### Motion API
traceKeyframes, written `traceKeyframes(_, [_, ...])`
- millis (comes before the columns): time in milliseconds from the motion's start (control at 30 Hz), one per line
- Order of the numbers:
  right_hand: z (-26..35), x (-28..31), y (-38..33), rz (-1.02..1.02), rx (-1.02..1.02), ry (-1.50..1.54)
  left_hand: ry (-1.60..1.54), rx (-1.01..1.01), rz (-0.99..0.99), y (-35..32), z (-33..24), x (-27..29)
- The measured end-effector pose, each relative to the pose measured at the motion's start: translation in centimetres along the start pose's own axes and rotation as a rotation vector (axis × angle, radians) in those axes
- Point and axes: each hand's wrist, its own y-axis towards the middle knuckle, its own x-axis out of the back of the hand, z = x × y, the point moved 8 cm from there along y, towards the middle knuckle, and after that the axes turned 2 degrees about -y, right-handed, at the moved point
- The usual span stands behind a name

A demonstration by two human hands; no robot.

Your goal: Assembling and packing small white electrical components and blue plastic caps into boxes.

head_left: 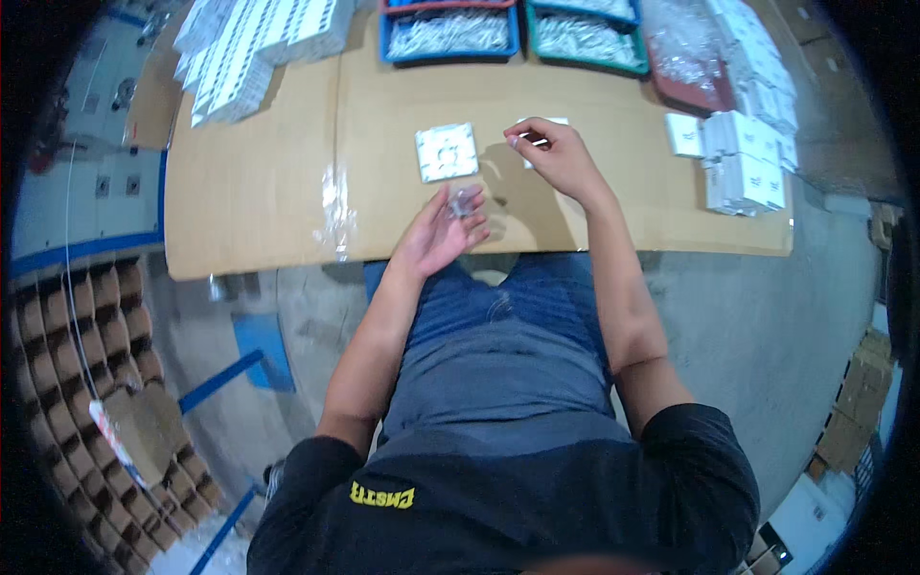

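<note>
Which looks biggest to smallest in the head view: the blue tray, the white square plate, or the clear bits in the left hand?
1. Blue tray, though it sits farther from the camera, so its real lead may be greater.
2. White square plate.
3. Clear bits at the left hand fingertips, plainly smallest.

Head camera is riding on my head, looking steeply down over my chest and lap onto the cardboard-covered surface close ahead. Fisheye is bending edges; floor is showing at both sides. Single view only.
</note>
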Motion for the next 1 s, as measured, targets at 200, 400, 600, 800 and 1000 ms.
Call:
traceKeyframes(200, [-3.4,9.3,5.5,-0.373,0.08,-0.226,0.079,0.044,0.085,-0.5,0.3,0.7])
traceKeyframes(400, [-5.1,16.5,11.1,-0.535,0.053,-0.57,0.141,0.095,0.082,-0.3,0.6,0.6])
traceKeyframes(600, [-7.8,16.8,14.3,-0.484,-0.013,-0.841,0.111,0.093,0.097,0.0,0.6,-0.2])
traceKeyframes(800, [-8.0,16.5,14.4,-0.515,-0.066,-0.836,0.111,0.102,0.095,0.0,0.6,-0.3])
traceKeyframes(1000, [-8.9,17.7,13.6,-0.573,0.012,-0.584,0.128,0.11,0.1,0.1,0.8,-0.2])
